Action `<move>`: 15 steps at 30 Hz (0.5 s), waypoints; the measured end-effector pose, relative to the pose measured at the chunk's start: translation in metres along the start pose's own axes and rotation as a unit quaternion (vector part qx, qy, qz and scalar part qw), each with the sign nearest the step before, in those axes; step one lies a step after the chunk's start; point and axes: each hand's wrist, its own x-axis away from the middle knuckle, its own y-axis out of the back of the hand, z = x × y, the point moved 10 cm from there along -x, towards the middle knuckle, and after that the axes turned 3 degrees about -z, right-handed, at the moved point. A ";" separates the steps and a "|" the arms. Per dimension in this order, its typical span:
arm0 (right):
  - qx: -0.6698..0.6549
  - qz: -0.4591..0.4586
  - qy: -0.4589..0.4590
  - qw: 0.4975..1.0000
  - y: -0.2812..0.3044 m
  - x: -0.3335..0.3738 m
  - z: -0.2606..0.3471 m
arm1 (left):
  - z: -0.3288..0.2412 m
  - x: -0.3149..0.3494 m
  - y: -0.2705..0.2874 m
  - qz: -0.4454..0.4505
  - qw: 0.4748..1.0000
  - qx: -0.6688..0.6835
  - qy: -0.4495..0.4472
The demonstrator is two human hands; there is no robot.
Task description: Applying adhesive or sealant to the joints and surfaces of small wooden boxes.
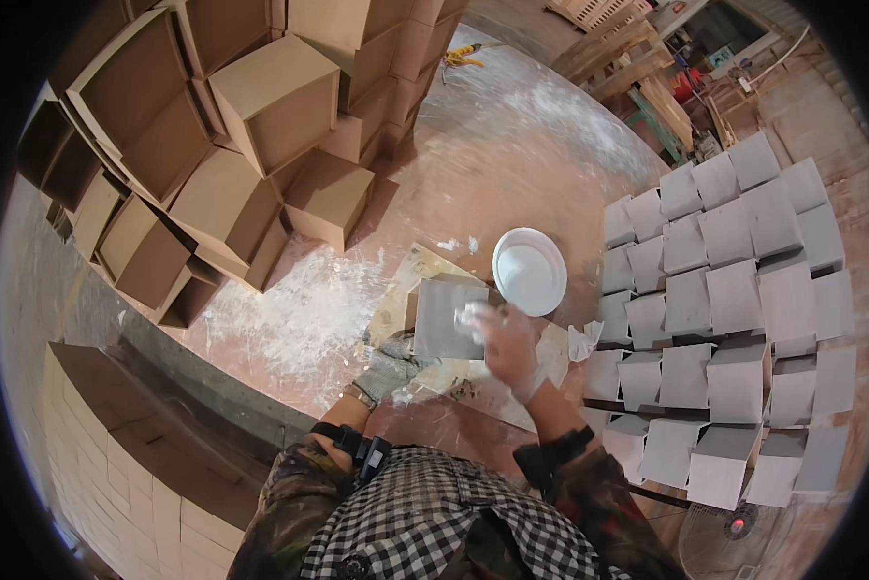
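Note:
A small box [441, 327] with a grey coated top face lies in front of me on a stained board [410, 275]. At its lower left corner, my gloved left hand [389, 372] closes on the edge. My right hand [514, 350] is over the box's right side, its fingers closed on a white-smeared wad [470, 317] that touches or nearly touches the grey face. Whether the wad is sponge or cloth cannot be made out. Just beyond the right hand sits a round white basin [553, 247] with white liquid in it.
Bare brown boxes [294, 97] are piled at the far left. Rows of grey-white coated boxes [729, 232] stand at the right. A crumpled white scrap [584, 340] lies near the basin. A yellow tool [462, 56] rests at the far edge. At lower right is a fan [720, 541].

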 end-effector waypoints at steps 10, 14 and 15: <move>-0.038 -0.013 0.032 0.999 -0.003 -0.041 -0.011 | 0.049 -0.011 0.016 0.059 0.995 0.045 -0.064; -0.042 -0.051 0.005 0.998 -0.008 -0.045 -0.024 | 0.025 -0.007 -0.004 0.018 0.940 0.329 0.085; -0.031 -0.029 0.043 0.998 -0.010 -0.031 0.004 | 0.014 -0.003 0.006 0.023 0.988 0.152 0.011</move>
